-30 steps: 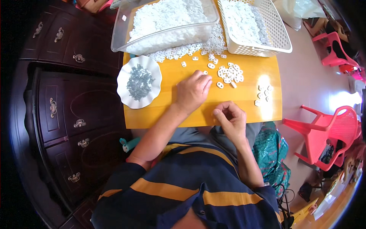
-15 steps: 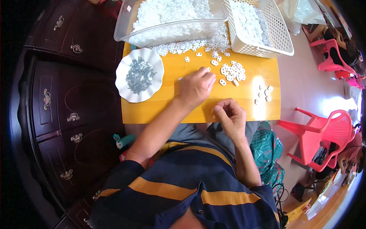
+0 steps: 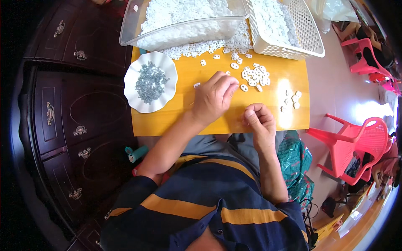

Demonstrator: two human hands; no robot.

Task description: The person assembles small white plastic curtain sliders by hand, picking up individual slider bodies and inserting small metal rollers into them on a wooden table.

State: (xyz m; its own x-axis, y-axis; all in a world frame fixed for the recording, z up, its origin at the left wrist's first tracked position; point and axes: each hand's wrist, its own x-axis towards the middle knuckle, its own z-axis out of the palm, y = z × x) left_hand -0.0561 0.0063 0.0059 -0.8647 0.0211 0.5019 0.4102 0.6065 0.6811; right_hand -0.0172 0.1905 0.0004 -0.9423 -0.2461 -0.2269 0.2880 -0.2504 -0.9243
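Observation:
My left hand is over the middle of the wooden table, fingers curled and pressed together; whatever they hold is hidden. Close to its fingertips lies a white two-holed oval piece, beside a loose pile of similar white pieces. My right hand is nearer the table's front edge, thumb and forefinger pinched; anything between them is too small to make out. A small group of white pieces lies farther right. On the left stands a scalloped white dish holding many small grey metal-looking pins.
A clear plastic bin and a white perforated basket, both full of white pieces, stand at the table's back. Loose pieces spill before the bin. Dark drawers flank the left; a pink chair stands right.
My right hand has moved slightly right and up, staying pinched. My left hand has stayed nearly in place, turning a little. The whole view has shifted slightly.

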